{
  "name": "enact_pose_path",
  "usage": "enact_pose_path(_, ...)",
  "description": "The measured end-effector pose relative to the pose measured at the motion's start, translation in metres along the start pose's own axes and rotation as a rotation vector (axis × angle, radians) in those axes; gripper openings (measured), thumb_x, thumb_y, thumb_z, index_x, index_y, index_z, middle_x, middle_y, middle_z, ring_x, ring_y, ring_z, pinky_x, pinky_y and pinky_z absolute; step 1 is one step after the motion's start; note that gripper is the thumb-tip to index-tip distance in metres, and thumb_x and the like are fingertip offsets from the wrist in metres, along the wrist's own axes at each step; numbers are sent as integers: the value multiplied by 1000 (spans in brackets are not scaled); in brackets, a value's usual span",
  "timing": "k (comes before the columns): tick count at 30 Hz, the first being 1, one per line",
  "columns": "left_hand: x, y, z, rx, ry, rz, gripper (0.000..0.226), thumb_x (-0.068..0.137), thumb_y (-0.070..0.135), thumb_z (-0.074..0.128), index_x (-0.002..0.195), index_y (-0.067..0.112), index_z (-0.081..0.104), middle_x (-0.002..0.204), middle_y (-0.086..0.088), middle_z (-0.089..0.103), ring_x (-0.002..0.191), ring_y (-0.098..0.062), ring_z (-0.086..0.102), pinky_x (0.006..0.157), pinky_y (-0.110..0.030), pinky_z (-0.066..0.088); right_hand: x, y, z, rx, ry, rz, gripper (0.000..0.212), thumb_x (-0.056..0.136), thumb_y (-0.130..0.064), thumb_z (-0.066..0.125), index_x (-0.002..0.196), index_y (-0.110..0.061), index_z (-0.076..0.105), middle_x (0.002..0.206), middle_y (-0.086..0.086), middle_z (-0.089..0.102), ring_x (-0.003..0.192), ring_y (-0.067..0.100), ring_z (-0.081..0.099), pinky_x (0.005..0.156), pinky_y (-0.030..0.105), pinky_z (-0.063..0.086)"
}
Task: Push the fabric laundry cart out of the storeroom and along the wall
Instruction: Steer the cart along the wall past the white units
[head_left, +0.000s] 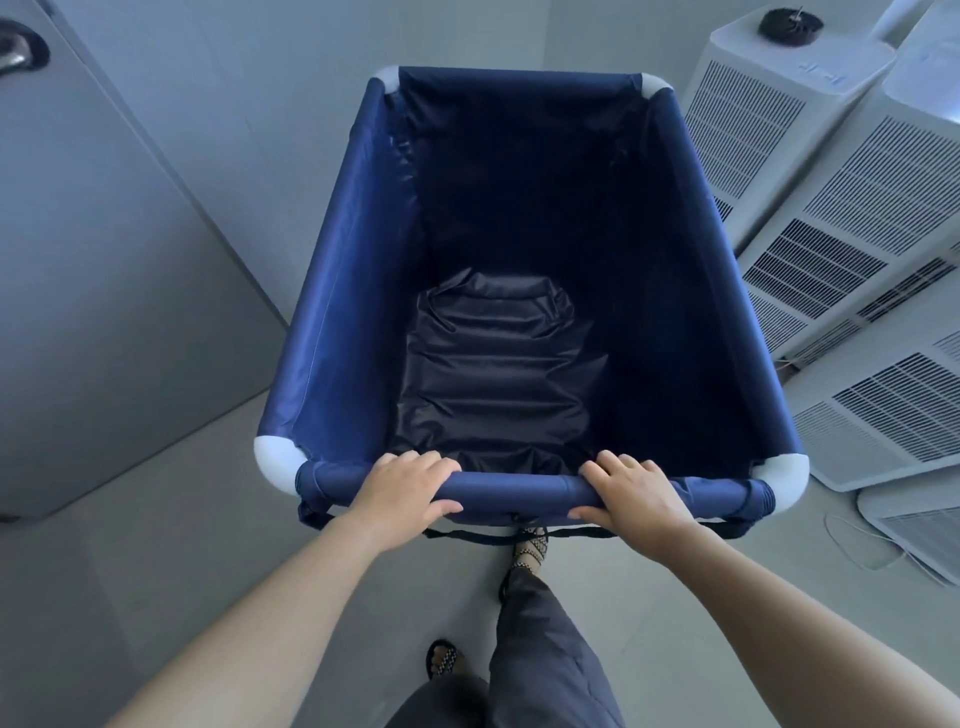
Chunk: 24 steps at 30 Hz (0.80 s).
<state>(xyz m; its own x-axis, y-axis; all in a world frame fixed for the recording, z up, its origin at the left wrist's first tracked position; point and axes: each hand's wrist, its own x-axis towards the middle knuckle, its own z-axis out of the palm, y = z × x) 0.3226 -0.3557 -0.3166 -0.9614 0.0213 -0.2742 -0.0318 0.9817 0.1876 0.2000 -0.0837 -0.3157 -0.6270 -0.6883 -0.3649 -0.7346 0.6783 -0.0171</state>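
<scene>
**Cart gripped at near rail, pointing away**

Blue fabric laundry cart (363, 291) standing on the floor (156, 519), long axis running near to far. Left hand (408, 491) and right hand (631, 493) both closed around the padded near rail (519, 491), fingers curled over the top. Grey door (104, 260) close on the left; white vented units (831, 260) just beside the right edge. Wall (285, 78) near the far end. Bare floor on the near left.

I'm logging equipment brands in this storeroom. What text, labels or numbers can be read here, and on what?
No text can be read.
White units: pale blue marks on the top of the far one, too blurred to read.
Laundry cart: no lettering visible on it.
Grey door: no sign or label visible.
</scene>
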Motion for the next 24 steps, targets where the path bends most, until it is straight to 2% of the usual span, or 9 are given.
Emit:
enact_pose_path(6,42,-17,-22,19,-67,11,39,91,53,44,120,28,45,112,8,57,99,-19,52,85,-33,39,39,19,-22,29,-50,-32,56,88,-64,38,121,-20,43,115,1,51,105,22,51,84,35,42)
enact_pose_path(19,145,-56,-57,51,68,-54,38,89,51,49,121,29,49,109,9,57,96,-17,53,83,-31,37,144,67,-53,68,46,-17,52,87,-64,38,113,-20,47,108,-1,54,97,21,52,79,32,38)
enact_pose_path(24,178,-66,-68,41,90,-117,41,90,50,51,124,27,49,113,8,56,101,-18,53,93,-31,35,179,85,-65,70,84,-27,52,88,-64,36,112,-19,47,106,0,52,95,22,53,77,32,37)
